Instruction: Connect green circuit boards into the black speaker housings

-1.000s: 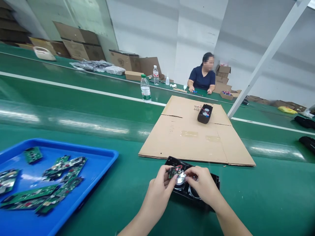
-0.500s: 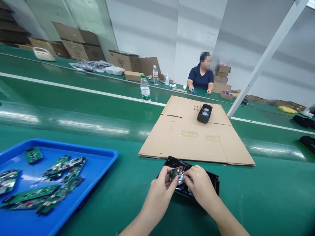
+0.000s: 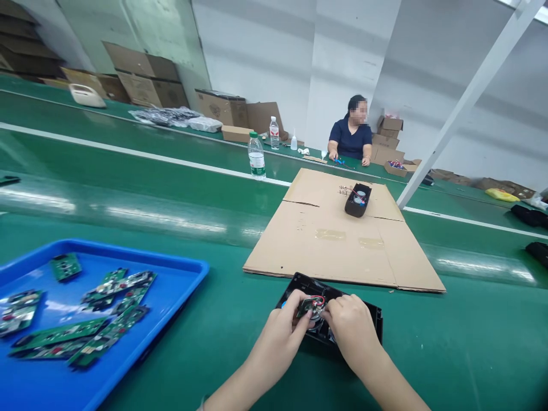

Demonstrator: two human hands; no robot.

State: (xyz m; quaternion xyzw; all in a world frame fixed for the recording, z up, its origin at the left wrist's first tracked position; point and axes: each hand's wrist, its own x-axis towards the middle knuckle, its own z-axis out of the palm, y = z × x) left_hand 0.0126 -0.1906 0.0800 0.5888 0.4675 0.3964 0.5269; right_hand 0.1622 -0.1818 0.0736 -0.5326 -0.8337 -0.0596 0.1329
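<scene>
A black speaker housing point(image 3: 369, 311) lies on the green bench below both hands, its round silver speaker partly covered by my fingers. My left hand point(image 3: 286, 322) pinches a small green circuit board point(image 3: 304, 307) between thumb and fingers, just above the housing. Red wires point(image 3: 317, 299) curve from the board toward the right. Close beside it, my right hand point(image 3: 350, 322) has its fingertips pressed together at the wires. What exactly sits between those fingertips is too small to make out.
To the left, a blue tray point(image 3: 180, 264) holds several green circuit boards point(image 3: 111, 337). A cardboard sheet point(image 3: 317, 257) lies ahead, carrying another black speaker housing point(image 3: 358, 200). Beyond stand a water bottle point(image 3: 257, 157) and a slanted white post point(image 3: 466, 108). A person point(image 3: 351, 137) sits across the benches.
The right hand has turned a little, its fingers curling closer over the wires. The board in my left hand has tilted. The whole view has shifted slightly.
</scene>
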